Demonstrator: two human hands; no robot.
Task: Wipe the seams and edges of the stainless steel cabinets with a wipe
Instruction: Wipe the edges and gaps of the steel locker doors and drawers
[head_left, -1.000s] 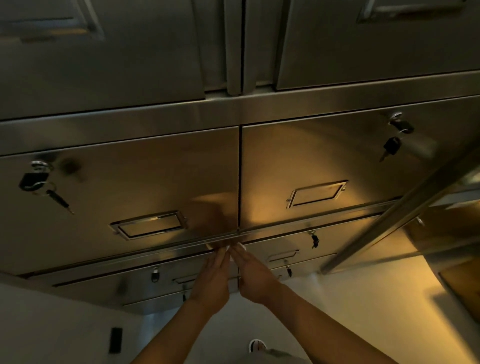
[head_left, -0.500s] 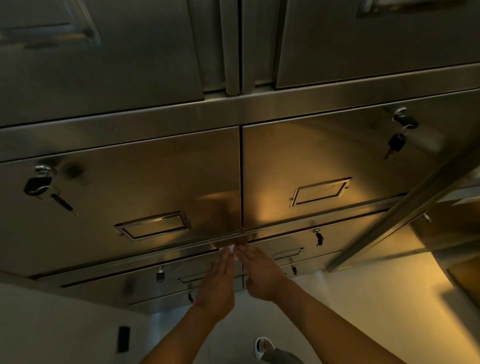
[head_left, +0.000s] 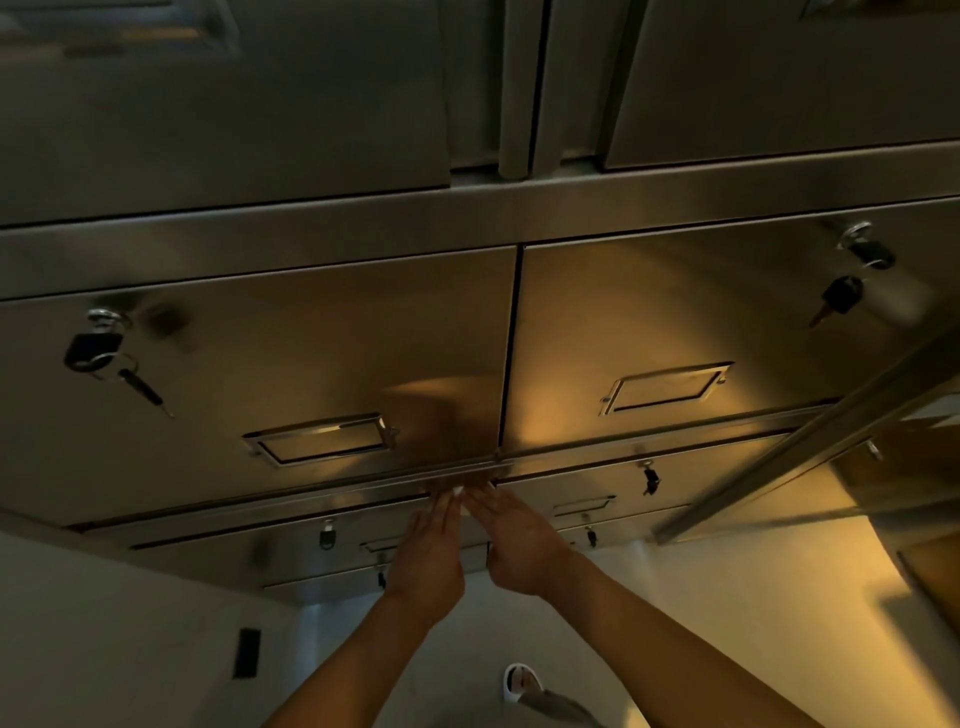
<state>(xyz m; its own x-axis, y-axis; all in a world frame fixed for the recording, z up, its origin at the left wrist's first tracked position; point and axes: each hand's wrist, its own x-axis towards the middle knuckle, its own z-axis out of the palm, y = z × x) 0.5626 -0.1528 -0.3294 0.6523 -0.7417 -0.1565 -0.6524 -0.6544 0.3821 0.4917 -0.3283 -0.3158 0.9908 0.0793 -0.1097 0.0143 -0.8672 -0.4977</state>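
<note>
Both hands reach to the cabinets (head_left: 363, 338), fingers straight. Left hand (head_left: 428, 551) and right hand (head_left: 514, 540) side by side, fingertips at the horizontal seam (head_left: 311, 486) under two drawers. White wipe (head_left: 458, 490) barely visible at the left fingertips; hold unclear.

The wipe (head_left: 458, 490) is showing only as a small pale sliver past the fingertips (head_left: 451, 500) of the left hand (head_left: 428, 551) and right hand (head_left: 511, 540), the rest lying hidden under them. The upper cabinet doors (head_left: 223, 93) are being cut off by the top edge. A shoe (head_left: 519, 683) is blurring near the bottom edge.
</note>
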